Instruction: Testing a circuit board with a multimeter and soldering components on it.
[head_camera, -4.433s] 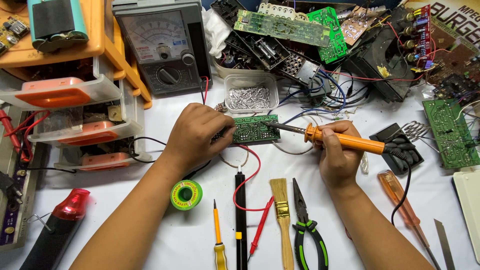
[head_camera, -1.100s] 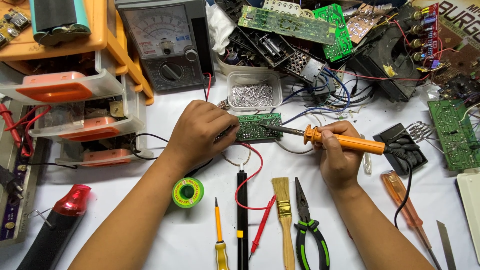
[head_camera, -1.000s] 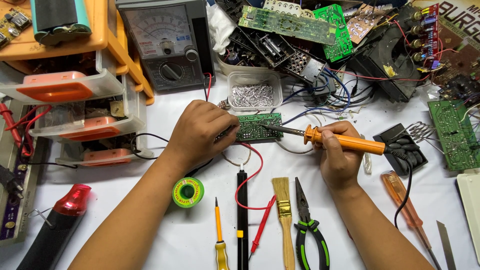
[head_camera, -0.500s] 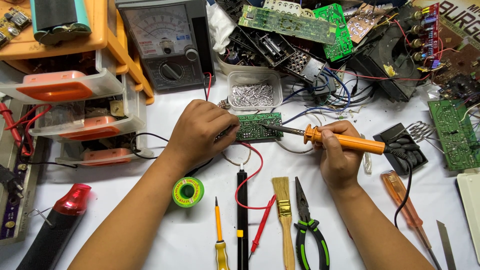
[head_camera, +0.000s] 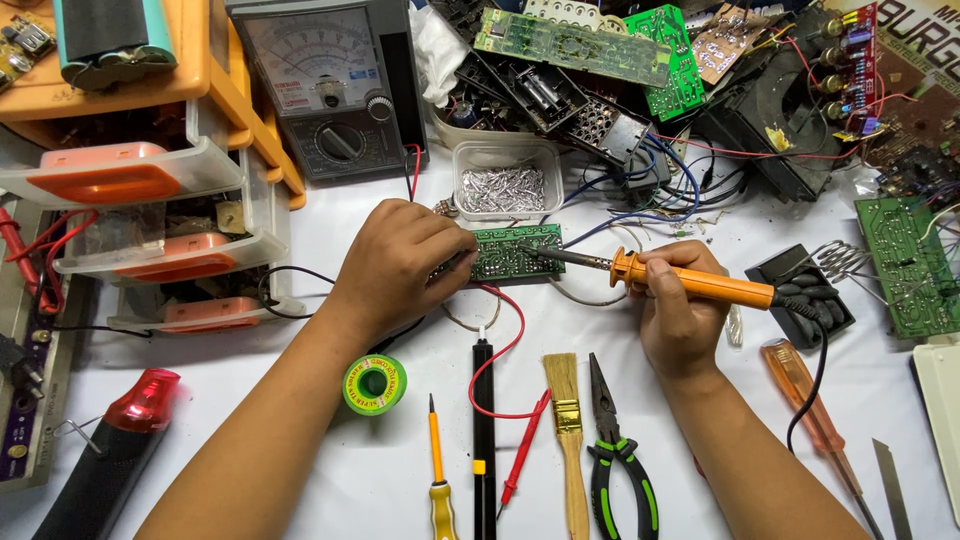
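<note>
Right hand (head_camera: 680, 320), grip closed round the orange soldering iron (head_camera: 690, 283) handle; tip rests on the small green circuit board (head_camera: 518, 251). Left hand (head_camera: 400, 262), grip pinching the board's left edge against the tabletop (head_camera: 400, 470). Board looks light, stiff, fragile: best held by its edges. Iron's metal shaft likely hot, so handle only.

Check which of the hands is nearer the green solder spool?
Left. The left hand rests on the small circuit board just above the green solder spool; the right hand, gripping the orange soldering iron, sits far to its right.
</note>
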